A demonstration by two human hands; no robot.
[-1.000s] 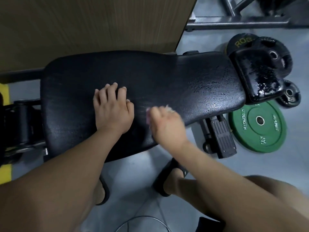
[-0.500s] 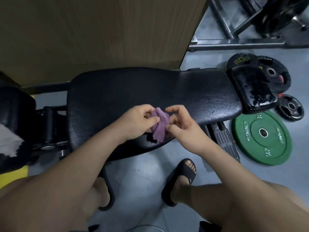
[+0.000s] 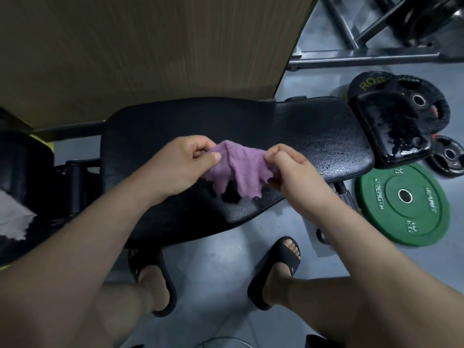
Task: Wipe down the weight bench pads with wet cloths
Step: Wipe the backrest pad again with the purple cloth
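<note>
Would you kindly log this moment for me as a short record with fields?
cloth: purple, spread between both hands over the bench pad
left hand: pinches the cloth's left edge
right hand: pinches the cloth's right edge
bench pad: black, wet-looking sheen at its right end
floor: green plate lies flat, right of the bench

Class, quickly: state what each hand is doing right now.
Left hand: pinching the purple cloth.
Right hand: pinching the same cloth's other edge.
</note>
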